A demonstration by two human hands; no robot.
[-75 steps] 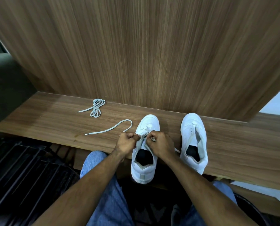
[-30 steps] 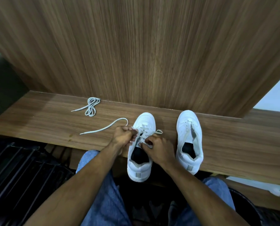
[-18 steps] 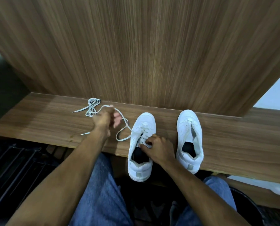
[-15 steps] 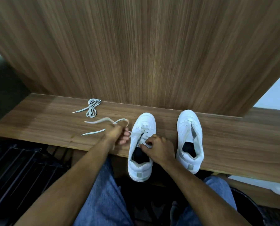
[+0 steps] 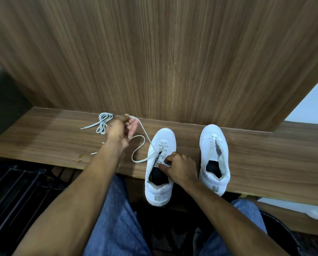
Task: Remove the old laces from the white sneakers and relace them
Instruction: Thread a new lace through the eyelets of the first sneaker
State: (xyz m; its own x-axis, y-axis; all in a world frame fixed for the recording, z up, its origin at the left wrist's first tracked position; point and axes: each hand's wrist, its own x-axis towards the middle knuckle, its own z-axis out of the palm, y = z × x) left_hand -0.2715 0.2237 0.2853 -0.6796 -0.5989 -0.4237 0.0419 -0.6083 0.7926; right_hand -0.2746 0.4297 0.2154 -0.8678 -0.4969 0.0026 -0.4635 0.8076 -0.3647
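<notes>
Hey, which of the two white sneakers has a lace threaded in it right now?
The left sneaker, under the right hand: a lace runs from its eyelets to the left hand. The right sneaker shows bare eyelets.

1. Both forearms bare to the frame edge; no sleeves visible.
2. Left hand (image 5: 121, 130) and right hand (image 5: 180, 167): no rings, watch or gloves seen.
3. Legs in blue denim jeans (image 5: 117, 218), faded weave.

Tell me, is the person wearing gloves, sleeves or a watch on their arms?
No. Both forearms are bare, with no sleeves showing. The left hand and right hand have no gloves, and no watch or rings are visible. Blue denim trousers cover the legs.
</notes>
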